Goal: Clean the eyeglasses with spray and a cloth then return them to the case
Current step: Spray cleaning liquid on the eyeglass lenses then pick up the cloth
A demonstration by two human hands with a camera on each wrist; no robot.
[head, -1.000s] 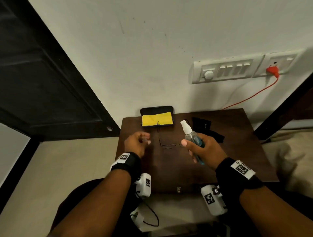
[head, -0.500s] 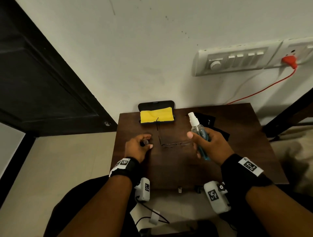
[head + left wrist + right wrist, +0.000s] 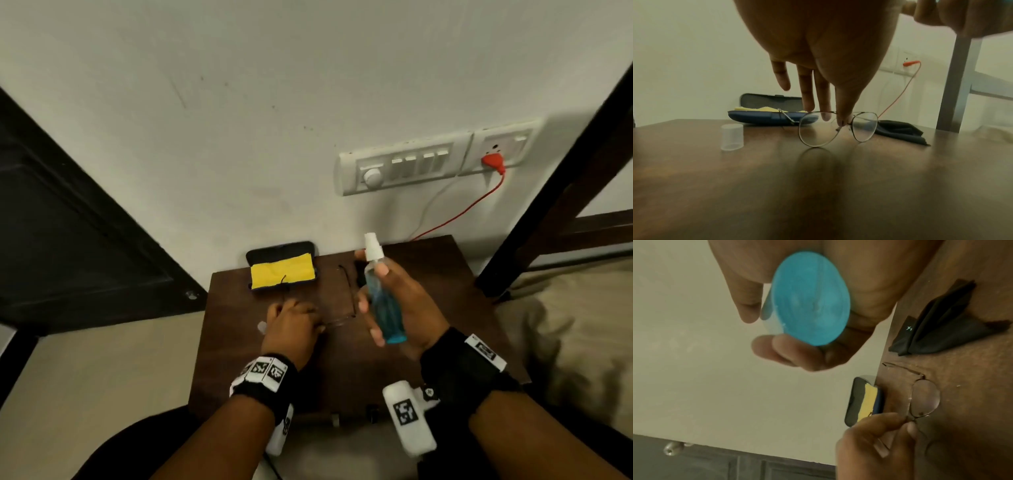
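Since a second ago the left hand (image 3: 291, 325) has dropped from mid-air onto the eyeglasses (image 3: 339, 320), and the right hand (image 3: 404, 305) has lifted the spray bottle (image 3: 382, 301) higher and further up the frame.

From the head view, at frame centre, the right hand is wrapped round the blue bottle with its white nozzle uppermost, one finger near the top. The open case (image 3: 282, 270) with a yellow cloth (image 3: 282, 272) in it sits at the upper left of the table (image 3: 342, 370), touching the wall.

From the left wrist, thumb and forefinger of that hand pinch the bridge of the glasses, which stand on the lens rims at frame centre. A clear cap (image 3: 732, 137) stands at left, and a dark cloth (image 3: 900, 131) lies at right.

From the right wrist, the bottle's blue base fills the upper middle, fingers curled round it; the glasses lie lower right.

I think the thin frame could twist or slip in so slight a pinch, and a spray from this height may miss the lenses and wet the table.

I count one pair of glasses, one bottle, one cap, one case, two cloths.
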